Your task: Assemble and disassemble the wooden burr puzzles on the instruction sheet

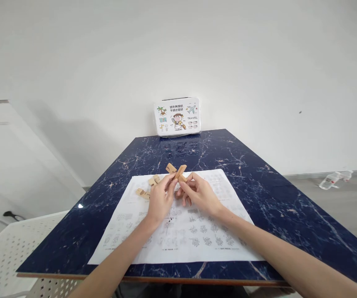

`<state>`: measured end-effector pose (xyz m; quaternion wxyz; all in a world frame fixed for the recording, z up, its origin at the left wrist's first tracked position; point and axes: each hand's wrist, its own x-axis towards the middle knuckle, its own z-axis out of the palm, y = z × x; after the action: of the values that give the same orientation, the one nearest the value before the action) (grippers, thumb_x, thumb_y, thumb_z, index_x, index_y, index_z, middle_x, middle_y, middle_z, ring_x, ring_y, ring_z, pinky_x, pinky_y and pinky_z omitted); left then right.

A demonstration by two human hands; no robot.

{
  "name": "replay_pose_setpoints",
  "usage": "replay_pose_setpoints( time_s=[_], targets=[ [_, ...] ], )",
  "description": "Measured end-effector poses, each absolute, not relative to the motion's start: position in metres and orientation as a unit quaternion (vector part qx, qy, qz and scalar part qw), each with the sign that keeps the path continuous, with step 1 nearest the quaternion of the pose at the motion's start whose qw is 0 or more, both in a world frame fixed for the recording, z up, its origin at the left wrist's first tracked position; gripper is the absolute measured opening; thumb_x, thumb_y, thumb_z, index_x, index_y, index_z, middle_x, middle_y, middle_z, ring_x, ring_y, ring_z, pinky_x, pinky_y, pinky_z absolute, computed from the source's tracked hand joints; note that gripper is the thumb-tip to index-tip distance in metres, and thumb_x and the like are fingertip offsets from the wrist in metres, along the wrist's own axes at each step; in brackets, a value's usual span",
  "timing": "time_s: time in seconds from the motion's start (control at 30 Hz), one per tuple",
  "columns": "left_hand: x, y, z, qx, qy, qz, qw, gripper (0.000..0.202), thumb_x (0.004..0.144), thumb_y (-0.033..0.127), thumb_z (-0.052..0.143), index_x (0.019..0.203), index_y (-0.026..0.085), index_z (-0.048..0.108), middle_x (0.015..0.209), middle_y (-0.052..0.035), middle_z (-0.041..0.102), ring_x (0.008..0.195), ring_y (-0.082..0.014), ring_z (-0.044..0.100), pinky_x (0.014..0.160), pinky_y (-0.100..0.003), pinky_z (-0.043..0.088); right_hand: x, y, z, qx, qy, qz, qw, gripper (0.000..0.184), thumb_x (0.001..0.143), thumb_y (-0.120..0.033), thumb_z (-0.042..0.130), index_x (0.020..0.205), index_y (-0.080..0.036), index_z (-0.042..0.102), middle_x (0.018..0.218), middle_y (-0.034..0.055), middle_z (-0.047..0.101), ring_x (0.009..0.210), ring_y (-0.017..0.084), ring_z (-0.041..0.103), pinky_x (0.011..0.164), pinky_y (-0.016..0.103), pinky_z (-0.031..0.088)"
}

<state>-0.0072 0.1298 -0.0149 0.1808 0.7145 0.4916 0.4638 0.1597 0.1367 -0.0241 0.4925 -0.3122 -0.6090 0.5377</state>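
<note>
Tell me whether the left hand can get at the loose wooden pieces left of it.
Probably yes: the loose wooden pieces lie on the paper sheet right beside the left hand with nothing between. That hand and the right hand grip the crossed pieces, though.

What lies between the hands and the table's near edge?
A printed sheet of diagrams on the blue table, partly under the forearms, in the head view.

The left hand (159, 200) and right hand (201, 194) meet above a sheet (178, 246) lying on the tabletop (274, 198), with crossed wooden pieces (180, 172) between them. Loose blocks (142, 193) lie just left of the left hand. Behind both hands, a box (177, 116) stands at the far edge.
</note>
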Motion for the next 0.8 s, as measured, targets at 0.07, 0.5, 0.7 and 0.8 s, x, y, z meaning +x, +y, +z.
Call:
replay_pose_setpoints(
  time_s=[0.07,0.5,0.7,0.8],
  targets=[
    [-0.007,0.129,-0.014,0.711,0.498,0.463,0.180,0.035,0.107,0.048,0.051,0.125,0.025,0.070,0.114,-0.0065,0.080,0.095,-0.0266,0.077,0.085,-0.036,0.058,0.159,0.136,-0.024,-0.315,-0.612,0.535,0.490,0.039,0.097,-0.057,0.064,0.087,-0.025,0.042,0.084,0.0027,0.076,0.051,0.015,0.067,0.049,0.029,0.049],
    [-0.012,0.129,-0.007,0.730,0.500,0.443,0.142,0.033,0.108,0.043,0.048,0.125,0.026,0.070,0.121,-0.0058,0.079,0.108,-0.0274,0.074,0.094,-0.038,0.055,0.163,0.137,-0.021,-0.301,-0.628,0.547,0.465,0.040,0.097,-0.061,0.063,0.091,-0.024,0.049,0.082,0.0024,0.075,0.053,0.016,0.065,0.052,0.031,0.049],
    [-0.018,0.138,-0.010,0.663,0.491,0.514,0.237,0.035,0.105,0.043,0.054,0.127,0.020,0.068,0.122,-0.0105,0.077,0.108,-0.0275,0.075,0.098,-0.042,0.057,0.174,0.144,-0.019,-0.394,-0.681,0.386,0.481,0.032,0.102,-0.054,0.057,0.089,-0.024,0.058,0.087,0.0060,0.073,0.073,0.020,0.069,0.068,0.036,0.055],
    [-0.020,0.141,-0.010,0.595,0.460,0.554,0.357,0.037,0.103,0.045,0.058,0.128,0.018,0.065,0.120,-0.0122,0.077,0.109,-0.0278,0.076,0.105,-0.046,0.057,0.177,0.149,-0.028,-0.401,-0.745,0.306,0.436,0.021,0.096,-0.045,0.067,0.097,-0.024,0.065,0.107,0.0106,0.069,0.092,0.025,0.069,0.075,0.040,0.059]
  ],
)
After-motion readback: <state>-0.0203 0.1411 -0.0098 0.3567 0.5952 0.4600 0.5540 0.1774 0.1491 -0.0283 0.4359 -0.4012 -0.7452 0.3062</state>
